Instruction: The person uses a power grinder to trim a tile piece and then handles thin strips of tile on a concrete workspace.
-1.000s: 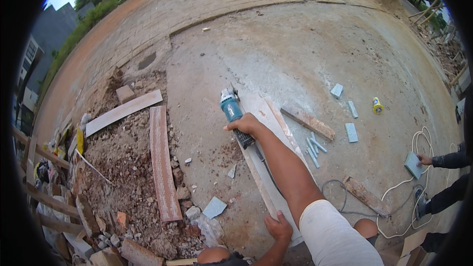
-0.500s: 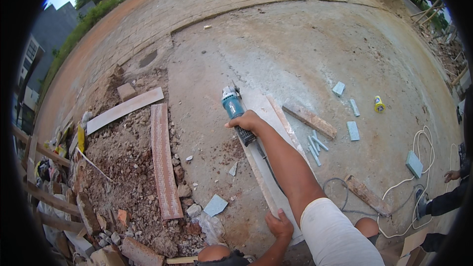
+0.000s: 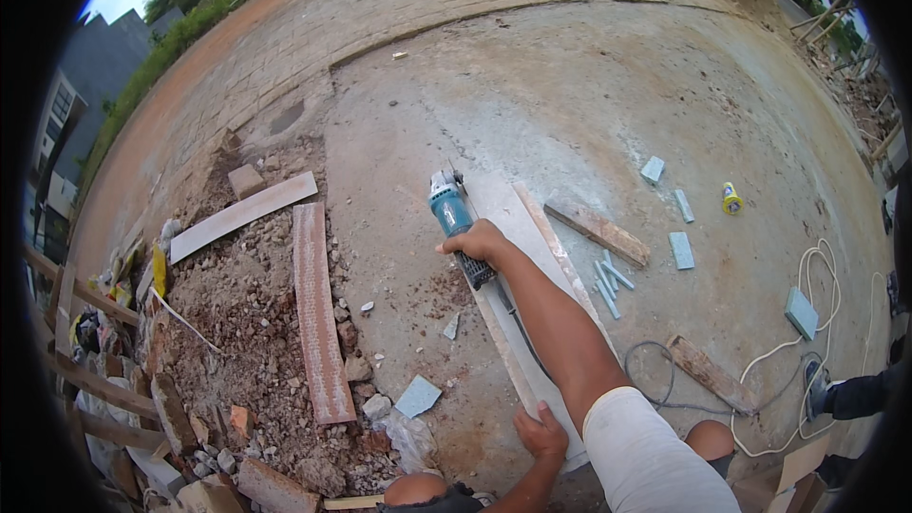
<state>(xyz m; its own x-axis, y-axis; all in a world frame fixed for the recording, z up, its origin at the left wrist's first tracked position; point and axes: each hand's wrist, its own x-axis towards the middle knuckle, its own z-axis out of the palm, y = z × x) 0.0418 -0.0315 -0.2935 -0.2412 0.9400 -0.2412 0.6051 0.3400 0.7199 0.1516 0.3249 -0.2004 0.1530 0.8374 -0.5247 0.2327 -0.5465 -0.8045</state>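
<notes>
My right hand [image 3: 478,243] is wrapped round the body of a teal and black angle grinder [image 3: 450,212]. Its silver head and disc [image 3: 454,174] are over the far end of a long pale tile slab [image 3: 496,198]. Whether the disc touches the slab I cannot tell. Near the slab's close end, my left hand [image 3: 541,433] grips its left edge, with the thumb on top. The grinder's dark cord runs back along the slab, partly under my right forearm.
Right of the slab lie a wooden block [image 3: 598,233], several thin cut strips [image 3: 608,285], pale blue pieces [image 3: 681,250] and a yellow container [image 3: 731,199]. Loose cables [image 3: 760,361] and a person's foot [image 3: 815,385] are further right. Rubble [image 3: 247,323] and a textured plank-like tile [image 3: 321,323] lie left.
The grinder and my right hand sit slightly lower and further right in the picture. The other person's hand at the right edge has gone from view. My left hand stays on the slab.
</notes>
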